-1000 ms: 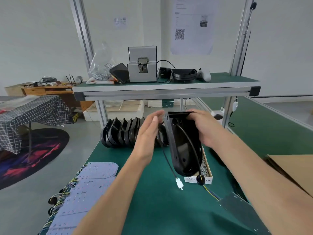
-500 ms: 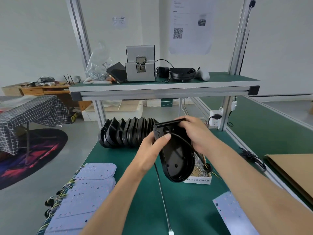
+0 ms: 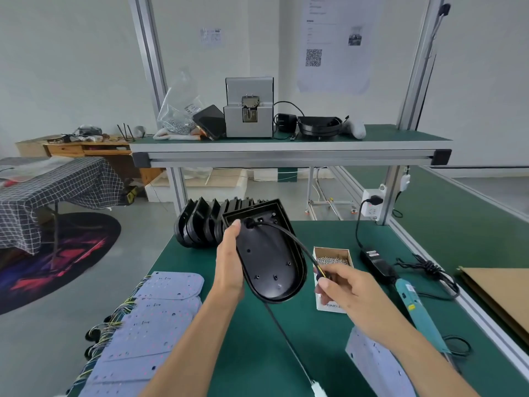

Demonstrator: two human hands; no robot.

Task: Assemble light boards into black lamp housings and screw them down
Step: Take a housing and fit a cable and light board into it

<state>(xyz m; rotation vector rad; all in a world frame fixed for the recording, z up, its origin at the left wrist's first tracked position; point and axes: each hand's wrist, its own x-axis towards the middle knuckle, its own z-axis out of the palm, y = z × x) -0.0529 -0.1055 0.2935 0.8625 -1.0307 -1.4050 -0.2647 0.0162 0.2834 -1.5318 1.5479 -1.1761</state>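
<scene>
I had my left hand [image 3: 229, 270] wrapped round the empty lamp housing [image 3: 267, 253], held tilted above the near bench, while my right hand [image 3: 346, 290] pinched its cable [image 3: 289, 234]. No light board [image 3: 160, 313] was fitted and no screws [image 3: 333, 259] driven; I judged assembly barely begun.
</scene>
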